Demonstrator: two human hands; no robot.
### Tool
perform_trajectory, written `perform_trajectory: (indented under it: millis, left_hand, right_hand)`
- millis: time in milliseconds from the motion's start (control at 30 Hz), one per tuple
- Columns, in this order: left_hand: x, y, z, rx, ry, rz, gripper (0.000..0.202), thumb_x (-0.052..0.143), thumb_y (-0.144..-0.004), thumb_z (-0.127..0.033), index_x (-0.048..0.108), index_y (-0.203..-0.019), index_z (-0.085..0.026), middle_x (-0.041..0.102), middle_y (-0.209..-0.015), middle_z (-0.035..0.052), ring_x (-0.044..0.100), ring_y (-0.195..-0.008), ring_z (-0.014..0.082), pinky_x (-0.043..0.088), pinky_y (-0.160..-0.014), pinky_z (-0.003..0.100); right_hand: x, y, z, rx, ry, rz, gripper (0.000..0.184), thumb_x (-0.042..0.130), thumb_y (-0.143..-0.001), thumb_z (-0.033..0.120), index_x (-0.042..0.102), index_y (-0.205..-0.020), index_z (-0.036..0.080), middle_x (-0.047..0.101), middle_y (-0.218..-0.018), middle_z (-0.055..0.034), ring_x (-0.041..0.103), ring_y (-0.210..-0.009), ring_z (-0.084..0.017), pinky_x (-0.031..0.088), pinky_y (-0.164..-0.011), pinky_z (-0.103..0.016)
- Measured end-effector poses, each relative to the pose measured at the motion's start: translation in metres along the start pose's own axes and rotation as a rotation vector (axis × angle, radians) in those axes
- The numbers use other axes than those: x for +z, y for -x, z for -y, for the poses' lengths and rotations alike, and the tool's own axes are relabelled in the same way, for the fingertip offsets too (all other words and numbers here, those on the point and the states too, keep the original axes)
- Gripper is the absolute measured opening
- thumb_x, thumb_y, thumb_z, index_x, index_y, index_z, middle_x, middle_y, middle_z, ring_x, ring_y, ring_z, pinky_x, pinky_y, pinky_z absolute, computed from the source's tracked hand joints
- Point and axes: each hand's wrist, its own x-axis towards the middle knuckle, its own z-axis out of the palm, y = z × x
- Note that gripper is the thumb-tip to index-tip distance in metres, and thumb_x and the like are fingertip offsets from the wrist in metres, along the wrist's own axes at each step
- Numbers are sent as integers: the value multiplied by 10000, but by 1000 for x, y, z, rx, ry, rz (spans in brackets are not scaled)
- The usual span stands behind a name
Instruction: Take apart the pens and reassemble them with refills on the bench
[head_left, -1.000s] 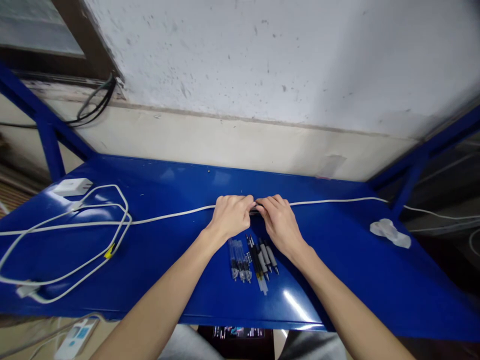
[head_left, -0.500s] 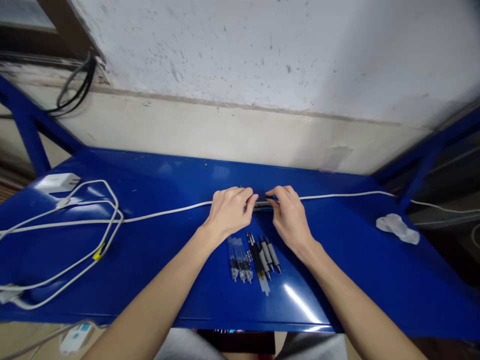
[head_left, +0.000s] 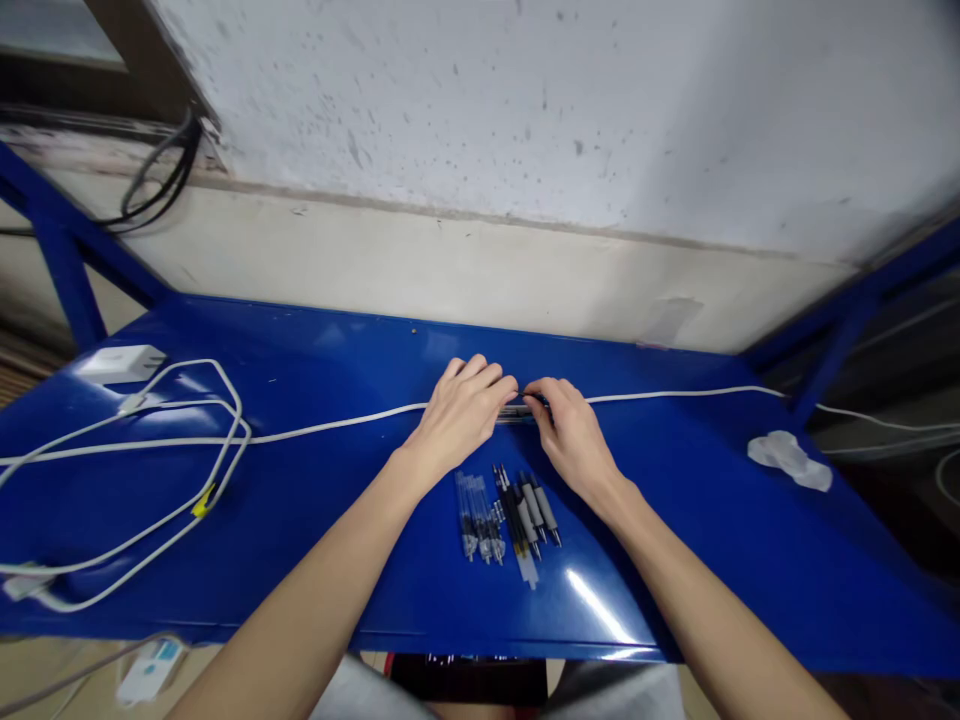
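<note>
Both my hands meet at the middle of the blue table (head_left: pixel 315 520), by the white cable (head_left: pixel 337 428) that runs across it. My left hand (head_left: pixel 459 418) has its fingers stretched forward and curled at the tips onto a thin pen-like piece (head_left: pixel 517 410). My right hand (head_left: pixel 570 435) pinches the other end of that piece. Just below the hands lies a row of several pens and clear pen barrels (head_left: pixel 506 512), with tips toward me.
A white charger block (head_left: pixel 120 363) and looped white cables (head_left: pixel 150 470) lie at the left. A crumpled clear plastic wrapper (head_left: pixel 789 460) sits at the right. A white wall rises behind the table; blue frame posts stand at both sides.
The hands were a little apart on the pen piece half a second ago; now they have closed together again, and my left fingers reach further forward.
</note>
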Motion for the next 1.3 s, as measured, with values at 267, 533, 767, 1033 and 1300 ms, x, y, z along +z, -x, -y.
perform_trajectory:
  millis: [267,533,767,1033,1300]
  left_hand:
    - [-8,-1,4,-90,-8,-68,249,419,-1079,-221,655,-1006,-188,678,-937,52,522,-924,236,363,-803,393]
    - [-5,-1,-3,-148,19,-99,302,376,-1093,-250,651,-983,-191,676,-886,57,521,-905,239,348,-783,384]
    - [-2,0,-5,-240,113,-90,321,359,-1099,-265,644,-964,-202,696,-894,50,535,-905,234,351,-784,377]
    - [0,0,-2,-300,137,-112,273,398,-1079,-226,626,-931,-207,698,-897,30,538,-901,221,357,-792,367]
    - [0,1,-3,-305,160,-116,272,402,-1070,-212,602,-885,-208,688,-864,25,522,-875,220,350,-774,368]
  right_hand:
    - [-15,-5,-16,-26,-72,-171,189,470,-1059,248,620,-950,206,656,-887,-63,583,-853,-227,445,-785,-353]
    - [-16,-4,-9,42,-201,-279,202,514,-1046,310,650,-947,198,665,-868,-30,572,-751,-165,420,-693,-294]
    - [-22,0,3,216,-289,-323,388,523,-1037,435,627,-750,195,470,-578,43,398,-527,-115,315,-554,-275]
    - [-26,-1,21,26,-614,306,201,669,-973,332,771,-873,190,757,-833,-23,688,-785,-169,503,-787,-284]
    - [-18,6,33,72,-778,443,94,659,-979,294,665,-971,201,721,-769,4,692,-745,-157,519,-798,-296]
